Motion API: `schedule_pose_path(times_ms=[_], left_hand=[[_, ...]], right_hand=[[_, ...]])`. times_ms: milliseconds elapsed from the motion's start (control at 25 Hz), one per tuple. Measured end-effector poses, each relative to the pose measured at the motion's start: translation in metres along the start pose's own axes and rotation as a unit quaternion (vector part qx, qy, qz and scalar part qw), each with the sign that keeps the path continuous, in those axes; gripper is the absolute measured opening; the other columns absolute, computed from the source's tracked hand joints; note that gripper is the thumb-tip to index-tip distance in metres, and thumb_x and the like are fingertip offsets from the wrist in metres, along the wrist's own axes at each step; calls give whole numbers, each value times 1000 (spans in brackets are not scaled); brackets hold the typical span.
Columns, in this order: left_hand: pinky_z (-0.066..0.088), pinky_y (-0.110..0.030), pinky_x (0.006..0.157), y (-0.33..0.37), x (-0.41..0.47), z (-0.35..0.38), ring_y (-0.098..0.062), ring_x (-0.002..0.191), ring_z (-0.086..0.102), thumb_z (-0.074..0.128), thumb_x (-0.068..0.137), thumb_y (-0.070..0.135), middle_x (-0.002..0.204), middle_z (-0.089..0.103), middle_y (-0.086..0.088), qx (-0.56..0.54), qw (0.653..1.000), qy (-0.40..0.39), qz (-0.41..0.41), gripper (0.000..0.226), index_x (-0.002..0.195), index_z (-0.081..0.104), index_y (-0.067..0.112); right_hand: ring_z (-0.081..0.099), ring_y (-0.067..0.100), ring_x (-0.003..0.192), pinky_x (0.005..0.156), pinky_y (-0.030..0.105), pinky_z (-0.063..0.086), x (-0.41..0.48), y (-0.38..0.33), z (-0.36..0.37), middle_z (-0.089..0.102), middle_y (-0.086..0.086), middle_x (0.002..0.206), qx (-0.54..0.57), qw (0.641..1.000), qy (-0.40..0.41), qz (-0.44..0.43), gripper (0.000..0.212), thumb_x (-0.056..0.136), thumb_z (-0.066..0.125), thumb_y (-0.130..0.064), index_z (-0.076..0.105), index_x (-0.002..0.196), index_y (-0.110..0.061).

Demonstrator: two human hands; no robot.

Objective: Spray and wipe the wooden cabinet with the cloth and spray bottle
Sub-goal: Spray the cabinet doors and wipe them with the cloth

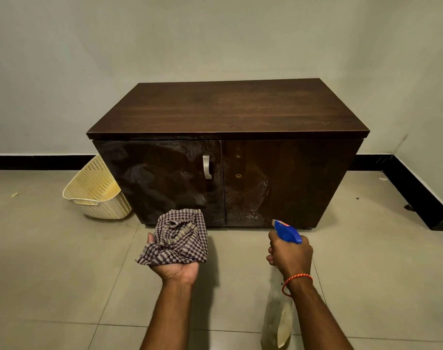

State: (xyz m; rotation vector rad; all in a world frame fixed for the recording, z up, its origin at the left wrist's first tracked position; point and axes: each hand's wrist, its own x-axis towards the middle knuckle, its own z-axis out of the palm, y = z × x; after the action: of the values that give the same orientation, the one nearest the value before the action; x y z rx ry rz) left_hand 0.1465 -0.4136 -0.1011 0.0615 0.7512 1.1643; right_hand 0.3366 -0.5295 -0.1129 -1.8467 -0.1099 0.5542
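Observation:
A dark wooden cabinet (228, 109) with two doors stands against the wall; both door fronts show pale smears, and the left door has a metal handle (206, 166). My left hand (176, 267) is palm up in front of the left door, holding a bunched purple checked cloth (176, 238). My right hand (289, 253) grips the neck of a spray bottle (287, 232) with a blue head; its nozzle points toward the right door. The bottle's clear body (276, 322) hangs below my wrist.
A cream perforated plastic basket (96, 190) leans on the floor against the cabinet's left side. Black skirting (417, 193) runs along the wall and turns toward me at the right. Beige floor tiles (63, 274) spread around me.

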Motion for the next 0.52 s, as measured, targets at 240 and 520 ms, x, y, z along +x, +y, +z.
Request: schedule_pose_path(times_ms=[240,520], left_hand=[[35,-56,116,-21,-11,7,-35,134,54,79,60,45,144,60,-10,-7,996,-61,69,81,136,63,20],[33,-49,120,-45,-4,100,-35,147,37,63,80,73,160,35,-18,365,903,-116,194,108,154,31,2]], right_hand=[[67,24,55,50,26,56,2,4,-6,72,15,78,15,1000,-13,-23,21,90,70,-17,64,102,-2],[68,26,51,54,34,59,4,-15,-15,70,12,70,64,990,-9,-124,17,90,70,-22,70,89,-5]])
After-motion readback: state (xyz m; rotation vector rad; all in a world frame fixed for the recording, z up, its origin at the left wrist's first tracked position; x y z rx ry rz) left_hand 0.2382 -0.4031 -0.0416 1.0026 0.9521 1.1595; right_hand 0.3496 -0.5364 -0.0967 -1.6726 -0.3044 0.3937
